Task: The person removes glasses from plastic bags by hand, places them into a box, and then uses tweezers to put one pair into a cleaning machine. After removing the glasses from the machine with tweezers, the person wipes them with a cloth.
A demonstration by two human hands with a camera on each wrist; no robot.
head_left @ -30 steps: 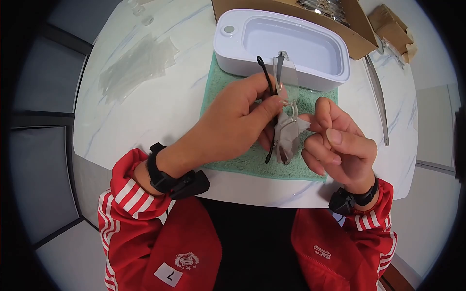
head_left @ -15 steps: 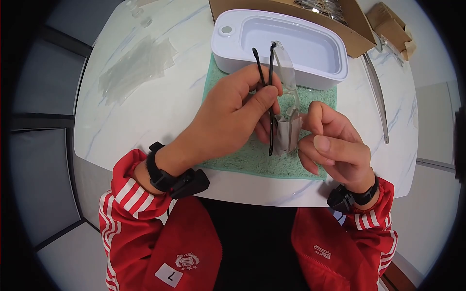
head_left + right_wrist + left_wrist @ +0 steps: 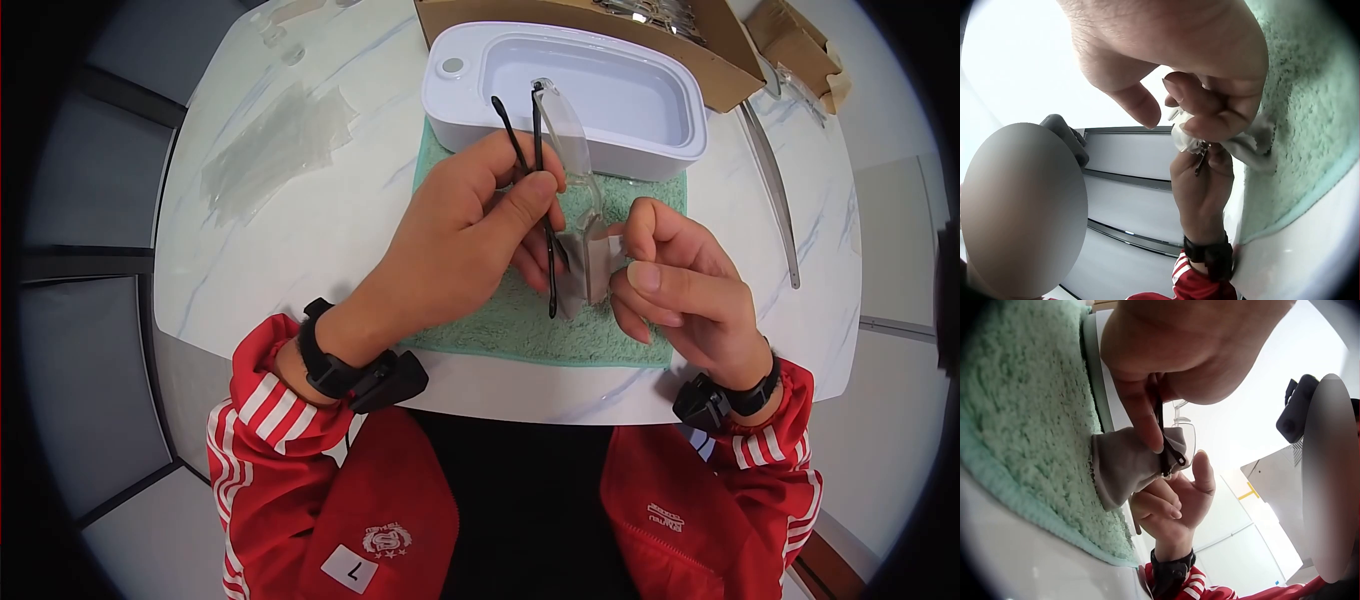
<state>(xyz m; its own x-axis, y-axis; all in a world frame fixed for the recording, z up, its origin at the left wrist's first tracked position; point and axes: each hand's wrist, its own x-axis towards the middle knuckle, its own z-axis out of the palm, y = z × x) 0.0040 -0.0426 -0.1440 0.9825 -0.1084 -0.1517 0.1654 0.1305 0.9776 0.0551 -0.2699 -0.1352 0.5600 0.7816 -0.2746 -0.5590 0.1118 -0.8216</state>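
My left hand (image 3: 460, 230) grips a pair of glasses (image 3: 568, 140) by their dark, thin temples, thumb on top. The glasses stand on edge, the far lens overlapping the white basin in the head view. A grey cloth (image 3: 1125, 459) is folded around the near lens and hangs down close over the green towel. With curled fingers, my right hand (image 3: 690, 295) pinches the cloth at that lens; in the right wrist view its fingertips (image 3: 1200, 127) press at the pale, bunched part. The cloth hides most of the near lens.
Behind the hands, a white basin (image 3: 440, 100) stands on the green towel (image 3: 500, 340). A cardboard box (image 3: 735, 85) with several glasses is at the back, a smaller brown box (image 3: 795, 50) beside it. Clear plastic bags (image 3: 275, 150) lie left; a long metal strip (image 3: 770, 190) lies right.
The glasses have turned, bringing both temples into fuller view, and shifted a little left with my hands. The cloth now wraps the near lens more flatly. My left hand keeps its grip.
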